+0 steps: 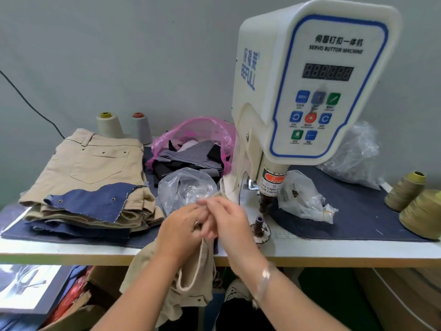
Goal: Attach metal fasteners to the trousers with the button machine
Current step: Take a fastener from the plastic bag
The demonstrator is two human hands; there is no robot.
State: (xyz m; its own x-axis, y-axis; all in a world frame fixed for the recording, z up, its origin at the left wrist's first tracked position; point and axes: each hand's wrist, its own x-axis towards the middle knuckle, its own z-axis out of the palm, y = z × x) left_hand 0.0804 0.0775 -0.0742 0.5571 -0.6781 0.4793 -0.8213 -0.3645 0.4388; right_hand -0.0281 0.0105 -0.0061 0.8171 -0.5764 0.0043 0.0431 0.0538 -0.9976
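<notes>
My left hand (pixel 181 225) grips a pair of beige trousers (pixel 191 278) that hangs over the table's front edge. My right hand (pixel 226 218) meets it at the fabric's top edge; its fingers are blurred and seem to pinch the cloth. Both hands are just left of the lower die (pixel 259 223) of the white servo button machine (pixel 310 87). The machine's punch head (pixel 267 201) hangs above that die. A clear bag of metal fasteners (pixel 188 187) lies right behind my hands.
A stack of beige trousers (pixel 95 168) with a blue denim scrap on top lies at the left. A pink bag of fabric scraps (pixel 195 149) sits behind. Thread cones (pixel 405 192) stand at the right. More clear bags (pixel 307 199) lie beside the machine.
</notes>
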